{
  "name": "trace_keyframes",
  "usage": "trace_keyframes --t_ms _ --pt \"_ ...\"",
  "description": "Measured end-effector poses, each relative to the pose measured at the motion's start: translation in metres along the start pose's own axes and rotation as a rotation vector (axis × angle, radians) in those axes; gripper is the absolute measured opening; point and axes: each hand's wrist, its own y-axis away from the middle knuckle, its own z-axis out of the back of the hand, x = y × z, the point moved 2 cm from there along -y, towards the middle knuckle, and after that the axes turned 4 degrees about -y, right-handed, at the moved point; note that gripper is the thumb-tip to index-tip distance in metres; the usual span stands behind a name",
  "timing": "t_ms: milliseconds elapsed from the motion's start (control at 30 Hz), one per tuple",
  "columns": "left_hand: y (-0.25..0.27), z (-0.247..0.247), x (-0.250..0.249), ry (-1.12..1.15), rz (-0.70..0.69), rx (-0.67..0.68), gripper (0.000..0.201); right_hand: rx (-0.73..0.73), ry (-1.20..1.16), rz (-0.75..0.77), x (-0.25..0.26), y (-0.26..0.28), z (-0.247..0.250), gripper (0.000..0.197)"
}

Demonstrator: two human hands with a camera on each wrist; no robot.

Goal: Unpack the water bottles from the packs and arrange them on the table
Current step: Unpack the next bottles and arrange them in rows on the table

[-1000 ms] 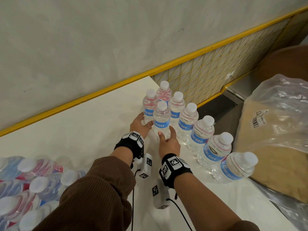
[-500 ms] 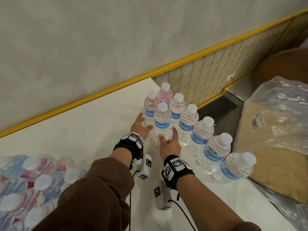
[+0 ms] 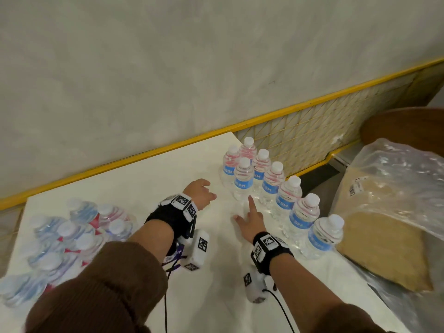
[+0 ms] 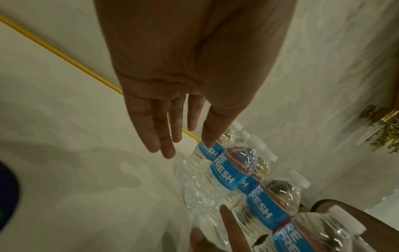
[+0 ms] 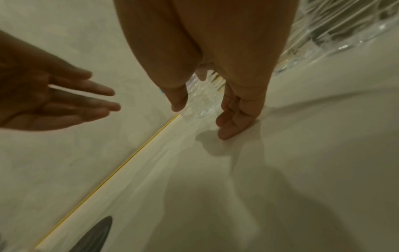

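Several clear water bottles (image 3: 303, 213) with blue labels and white caps stand upright along the right edge of the white table (image 3: 149, 188). A second short row begins with the front bottle (image 3: 243, 183) and one behind it. My left hand (image 3: 208, 191) hovers just left of these bottles, fingers straight and holding nothing; the left wrist view shows the left hand (image 4: 172, 136) close to the labelled bottles (image 4: 224, 177). My right hand (image 3: 245, 210) is below the front bottle, index finger pointing at its base, nothing held. In the right wrist view the right hand's fingertips (image 5: 226, 131) touch the tabletop.
A shrink-wrapped pack of bottles (image 3: 72, 236) lies at the table's left end. A clear plastic bag (image 3: 396, 188) over a brown sack (image 3: 384, 248) sits off the right edge. A wall with yellow trim (image 3: 144, 152) runs behind the table.
Both hands have let go of the two front-left bottles and drawn back toward me, the left hand moving left. The bottles stay standing.
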Motion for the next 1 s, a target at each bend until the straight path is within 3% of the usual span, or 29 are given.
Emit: trace_keyframes --t_ms 133,267,467,600,733,867,1000 --pt "0.026 0.009 0.021 -0.146 0.013 -0.021 0.044 0.025 0.102 -0.05 0.008 -0.008 0.0 0.073" --pt "0.049 0.027 0.031 -0.567 0.02 0.053 0.048 0.054 0.164 -0.076 0.009 -0.014 -0.001 0.072" --pt "0.084 0.062 0.002 -0.787 -0.165 -0.014 0.054 0.056 0.179 -0.039 0.008 -0.001 -0.007 0.079" --pt "0.098 0.084 0.009 -1.007 -0.081 0.044 0.063 0.193 0.203 0.047 0.007 0.038 -0.028 0.079" --pt "0.108 0.092 0.027 -1.062 -0.009 0.045 0.049 0.297 0.229 0.145 0.013 0.08 -0.057 0.074" --pt "0.117 0.09 0.018 -1.097 -0.081 0.078 0.041 0.345 0.215 0.213 0.024 0.108 -0.08 0.082" --pt "0.128 0.076 0.007 -1.092 -0.197 0.193 0.043 0.284 0.162 0.265 0.043 0.128 -0.088 0.094"
